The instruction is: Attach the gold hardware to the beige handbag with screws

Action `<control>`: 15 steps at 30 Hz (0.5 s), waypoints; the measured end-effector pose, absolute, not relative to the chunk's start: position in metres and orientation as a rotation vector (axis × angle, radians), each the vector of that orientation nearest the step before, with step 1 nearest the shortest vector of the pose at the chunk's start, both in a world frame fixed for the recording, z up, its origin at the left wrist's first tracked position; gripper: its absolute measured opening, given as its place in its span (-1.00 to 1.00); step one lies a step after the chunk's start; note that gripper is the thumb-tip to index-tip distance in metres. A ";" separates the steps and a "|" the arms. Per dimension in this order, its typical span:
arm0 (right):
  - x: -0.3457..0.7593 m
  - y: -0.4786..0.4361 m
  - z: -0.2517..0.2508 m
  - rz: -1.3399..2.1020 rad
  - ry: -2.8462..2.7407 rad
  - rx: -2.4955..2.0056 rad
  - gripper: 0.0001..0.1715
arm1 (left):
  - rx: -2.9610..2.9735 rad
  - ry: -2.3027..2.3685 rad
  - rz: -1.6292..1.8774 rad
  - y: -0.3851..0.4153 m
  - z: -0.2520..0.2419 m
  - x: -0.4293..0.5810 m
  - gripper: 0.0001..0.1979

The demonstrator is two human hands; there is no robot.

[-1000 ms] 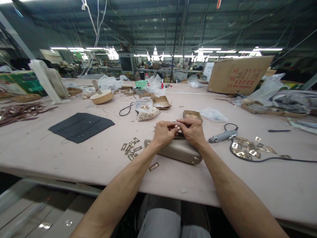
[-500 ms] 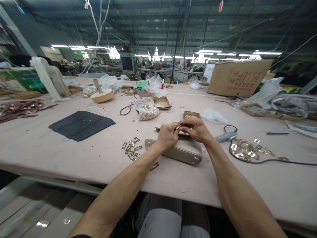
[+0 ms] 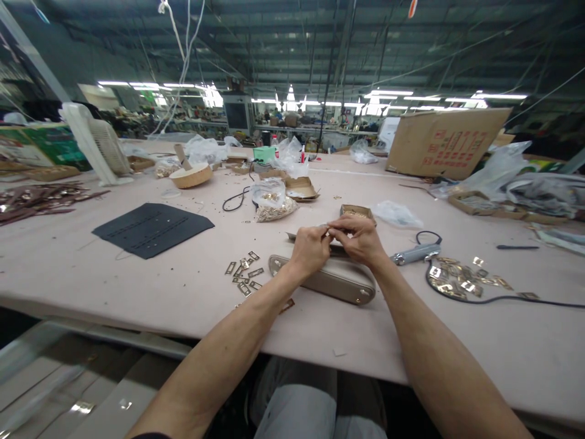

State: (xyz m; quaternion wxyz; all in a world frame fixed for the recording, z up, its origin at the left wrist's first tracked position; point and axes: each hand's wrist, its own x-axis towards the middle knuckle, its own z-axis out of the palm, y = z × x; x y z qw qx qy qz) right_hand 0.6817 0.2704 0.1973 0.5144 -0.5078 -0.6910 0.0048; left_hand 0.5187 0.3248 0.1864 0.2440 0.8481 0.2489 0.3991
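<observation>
Both hands are up over the beige bag piece (image 3: 329,281), which lies flat on the desk (image 3: 137,286) right in front of the person, long side across the view, metal stud visible at its right end. Left hand (image 3: 311,250) and right hand (image 3: 359,239) meet fingertip to fingertip above its far edge; the fingers of both are pinched narrow on a small metal part (image 3: 325,228) held between them, too small to tell what it is. A thin flat strip (image 3: 292,236) pokes out to the left behind the left hand; cannot tell whether it belongs to the bag piece. Just left of the bag piece: a loose scatter of small gold plates (image 3: 242,275), flat on the desk. Just right of the right hand: a grey corded hand tool (image 3: 415,254) lying on its side, its black cable (image 3: 503,297) looping around a second pile of gold fittings (image 3: 457,277). Behind the hands, near: a small open cardboard box (image 3: 355,211) of gold bits, and a clear plastic bag (image 3: 272,204) of hardware further left. Well apart on the left: a dark perforated mat (image 3: 153,228). Far back right: a large cardboard carton (image 3: 445,141); far back left: a white fan (image 3: 98,143).
</observation>
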 end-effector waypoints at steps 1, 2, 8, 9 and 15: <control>0.681 0.270 0.197 0.002 -1.650 -1.224 -0.81 | 2.239 0.645 1.053 0.327 0.186 0.518 -0.80; 0.681 0.270 0.198 -0.001 -1.637 -1.219 -0.81 | 2.143 0.603 1.004 0.330 0.186 0.518 -0.80; 0.678 0.267 0.201 0.006 -1.606 -1.146 -0.83 | 1.457 0.401 0.718 0.346 0.185 0.518 -0.85; 0.677 0.267 0.201 0.008 -1.612 -1.141 -0.83 | 1.395 0.398 0.698 0.346 0.185 0.518 -0.85; 0.663 0.272 0.195 -0.128 -1.523 -1.293 -0.85 | 1.183 0.533 0.757 0.344 0.187 0.521 -0.87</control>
